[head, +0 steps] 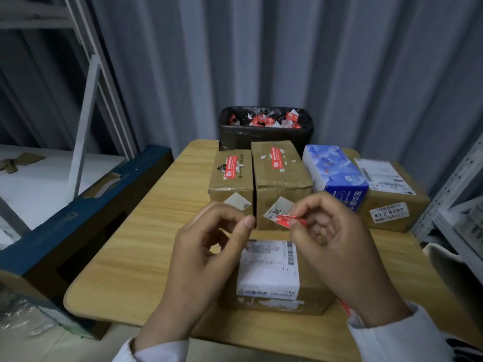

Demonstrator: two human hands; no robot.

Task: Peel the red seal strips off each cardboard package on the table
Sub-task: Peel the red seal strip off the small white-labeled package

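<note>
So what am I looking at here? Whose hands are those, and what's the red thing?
There is no machine here. A person wears a camera on their head, so you see their own two hands from above. The right hand pinches a small red seal strip; the left hand is curled beside it, holding nothing I can see. Below them, on the wooden table, lies a cardboard box. Farther back stand two boxes with red strips on top, a blue tissue pack, and a black bin of peeled strips.

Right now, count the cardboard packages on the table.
4: two side by side at the back, one far right, one nearest under the hands. Others may be hidden.
</note>
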